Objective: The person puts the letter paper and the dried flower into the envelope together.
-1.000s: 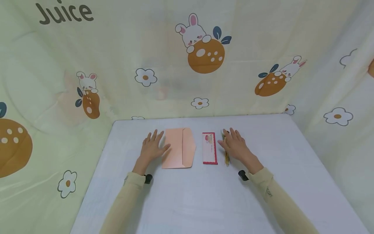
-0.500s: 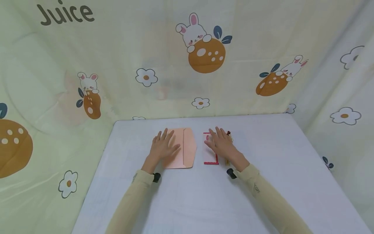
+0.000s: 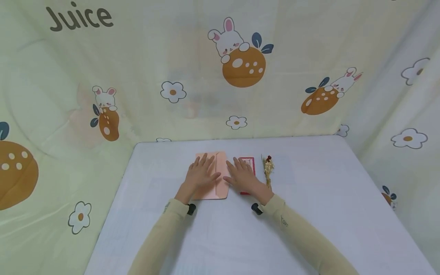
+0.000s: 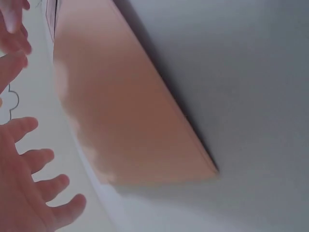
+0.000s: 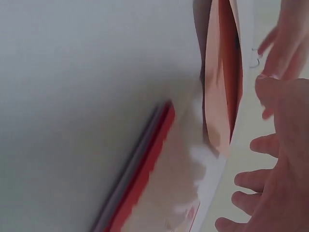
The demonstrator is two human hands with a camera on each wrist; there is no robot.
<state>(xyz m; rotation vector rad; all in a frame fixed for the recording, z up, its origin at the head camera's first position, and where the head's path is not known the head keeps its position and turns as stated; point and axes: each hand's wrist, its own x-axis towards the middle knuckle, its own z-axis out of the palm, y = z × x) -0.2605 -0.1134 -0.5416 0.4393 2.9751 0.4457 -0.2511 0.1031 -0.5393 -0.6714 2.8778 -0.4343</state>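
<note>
A peach envelope (image 3: 221, 187) lies on the white table with its flap to the right. My left hand (image 3: 201, 173) is spread over the envelope's left part, fingers apart, nothing in it. In the left wrist view the hand hovers above the envelope (image 4: 111, 106). My right hand (image 3: 242, 175), fingers also spread, is over a red-edged card (image 3: 253, 164) and covers most of it. Its fingertips reach toward the flap. The right wrist view shows the card (image 5: 154, 193) below the palm and the envelope's opening (image 5: 231, 72) beyond it.
A small bunch of dried flowers (image 3: 268, 170) lies just right of the card. The white table (image 3: 220, 236) ends at the back against a curtain (image 3: 137, 57) printed with rabbits, fruit and flowers. Another stretch of curtain hangs along each side.
My right hand has moved left from above the dried flowers to above the card, uncovering the flowers. My left hand has shifted right, from the envelope's left edge to over it.
</note>
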